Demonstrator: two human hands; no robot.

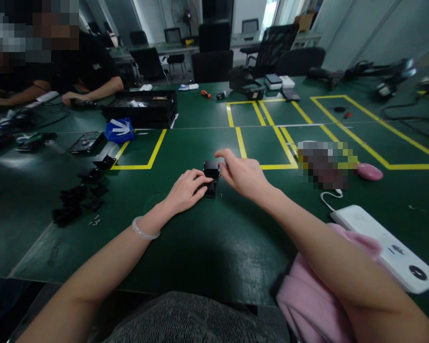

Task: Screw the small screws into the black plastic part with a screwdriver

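Note:
A small black block-like part (211, 167) stands on the green table, with a flat black base piece (210, 189) on its near side. My left hand (188, 190) grips this assembly from the left, thumb and fingers pressed on the base. At the block's right side is my right hand (241, 171), its fingers curled and the index finger bent over near the block's top edge. Whatever lies between the right fingertips is hidden or too small to name. A tiny screw (220, 195) rests on the table just right of the base.
On the left lie several black brackets (69, 200) and loose screws (95, 220). Behind them are a blue packet (119, 130) and a black tray (143, 107). A white power bank (382, 243), pink cloth (307, 286) and pink mouse (370, 171) are right. A co-worker's hand (75, 99) shows far left.

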